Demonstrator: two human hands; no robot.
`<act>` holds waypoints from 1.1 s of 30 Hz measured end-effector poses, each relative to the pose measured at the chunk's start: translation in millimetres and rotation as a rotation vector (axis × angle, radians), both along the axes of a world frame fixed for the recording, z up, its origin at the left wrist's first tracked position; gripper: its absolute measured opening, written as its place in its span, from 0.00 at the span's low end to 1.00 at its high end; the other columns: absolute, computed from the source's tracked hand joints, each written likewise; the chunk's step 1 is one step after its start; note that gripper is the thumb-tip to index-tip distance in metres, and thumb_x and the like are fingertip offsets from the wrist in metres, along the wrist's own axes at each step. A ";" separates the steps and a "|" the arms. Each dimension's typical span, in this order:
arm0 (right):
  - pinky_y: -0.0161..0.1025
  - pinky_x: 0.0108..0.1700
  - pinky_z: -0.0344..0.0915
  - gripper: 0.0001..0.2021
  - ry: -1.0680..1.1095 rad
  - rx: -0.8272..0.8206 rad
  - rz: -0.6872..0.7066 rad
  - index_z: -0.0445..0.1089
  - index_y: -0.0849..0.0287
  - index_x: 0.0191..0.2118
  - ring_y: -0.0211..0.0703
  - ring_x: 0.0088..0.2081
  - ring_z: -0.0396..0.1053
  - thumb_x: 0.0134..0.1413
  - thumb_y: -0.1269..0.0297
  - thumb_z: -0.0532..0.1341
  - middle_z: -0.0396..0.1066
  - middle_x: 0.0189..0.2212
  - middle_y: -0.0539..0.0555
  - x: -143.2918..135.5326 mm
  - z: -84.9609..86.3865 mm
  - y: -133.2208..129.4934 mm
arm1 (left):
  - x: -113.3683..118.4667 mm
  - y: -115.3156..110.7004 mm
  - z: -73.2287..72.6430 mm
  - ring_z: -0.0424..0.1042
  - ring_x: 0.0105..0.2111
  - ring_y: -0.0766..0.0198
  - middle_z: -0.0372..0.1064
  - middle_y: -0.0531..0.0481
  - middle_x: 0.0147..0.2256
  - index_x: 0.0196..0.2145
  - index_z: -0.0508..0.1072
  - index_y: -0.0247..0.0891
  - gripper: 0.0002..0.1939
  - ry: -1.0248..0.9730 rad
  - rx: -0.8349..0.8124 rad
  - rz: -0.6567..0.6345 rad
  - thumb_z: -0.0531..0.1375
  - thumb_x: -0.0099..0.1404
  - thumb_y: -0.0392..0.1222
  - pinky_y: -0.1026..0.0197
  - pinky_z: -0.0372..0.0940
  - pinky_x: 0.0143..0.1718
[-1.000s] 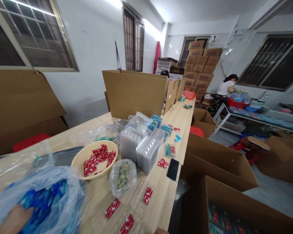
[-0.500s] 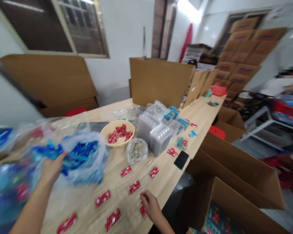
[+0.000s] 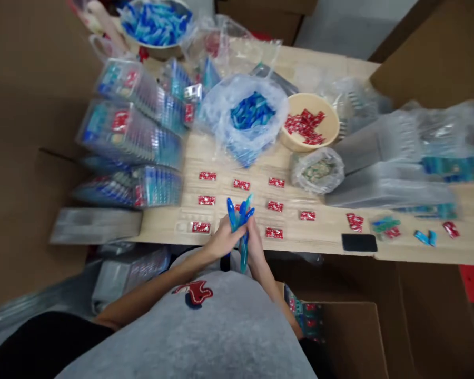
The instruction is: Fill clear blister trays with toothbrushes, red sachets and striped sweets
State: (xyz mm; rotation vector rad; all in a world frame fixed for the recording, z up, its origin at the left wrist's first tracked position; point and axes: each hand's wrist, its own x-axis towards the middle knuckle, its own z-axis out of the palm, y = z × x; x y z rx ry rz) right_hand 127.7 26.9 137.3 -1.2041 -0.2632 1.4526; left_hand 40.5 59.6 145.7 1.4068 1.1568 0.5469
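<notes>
Several slim blue and teal pieces point(image 3: 244, 239) stick up and down from between my two hands, close to my body at the table's near edge. My left hand point(image 3: 224, 238) is closed round them. My right hand point(image 3: 255, 241) presses against the same bunch from the other side, its fingers partly hidden. What exactly the pieces are is blurred. Around the hands lie small red patterned packets point(image 3: 275, 206), some of them in clear plastic trays point(image 3: 184, 227). Beyond is a translucent bag point(image 3: 217, 108) holding similar blue pieces.
Filled clear packs point(image 3: 120, 134) are stacked at left. A cream bowl point(image 3: 332, 123) of red packets, a small bag of pale green bits point(image 3: 319, 169) and stacked clear trays point(image 3: 383, 142) stand at right, with a black phone point(image 3: 359, 242). An open carton point(image 3: 351, 331) is below.
My left hand has come from the bag of blue pieces to my body, now holding several. My right hand has left a red packet and joined it. The view has swung down and left.
</notes>
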 end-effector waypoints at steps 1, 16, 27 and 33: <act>0.47 0.58 0.61 0.28 0.014 -0.032 0.026 0.68 0.53 0.48 0.48 0.57 0.63 0.43 0.41 0.63 0.71 0.50 0.53 -7.8 -1.6 -5.3 | -8.6 -7.3 -4.3 0.65 0.51 0.50 0.70 0.39 0.48 0.46 0.71 0.35 0.20 0.089 0.079 -0.024 0.54 0.61 0.49 0.44 0.57 0.56; 0.47 0.48 0.69 0.21 0.159 -0.193 0.256 0.70 0.53 0.40 0.47 0.38 0.74 0.36 0.55 0.70 0.76 0.32 0.48 -54.0 7.0 -13.1 | -111.3 -31.1 -5.4 0.53 0.61 0.50 0.54 0.35 0.58 0.59 0.57 0.37 0.30 0.085 0.217 -0.119 0.54 0.65 0.55 0.45 0.53 0.60; 0.42 0.37 0.70 0.22 0.092 -0.164 0.358 0.70 0.56 0.39 0.44 0.31 0.74 0.34 0.58 0.71 0.76 0.27 0.48 -53.0 24.3 -0.3 | -124.9 22.8 28.2 0.69 0.32 0.66 0.71 0.50 0.33 0.36 0.72 0.37 0.11 -0.265 -0.298 -0.068 0.61 0.59 0.47 0.61 0.65 0.35; 0.37 0.25 0.68 0.26 0.186 -0.102 0.381 0.68 0.54 0.45 0.43 0.26 0.72 0.35 0.57 0.69 0.74 0.26 0.47 -54.2 46.3 17.4 | -122.4 38.0 42.3 0.66 0.27 0.70 0.72 0.50 0.34 0.37 0.68 0.37 0.18 -0.545 -0.364 0.063 0.66 0.55 0.51 0.66 0.62 0.26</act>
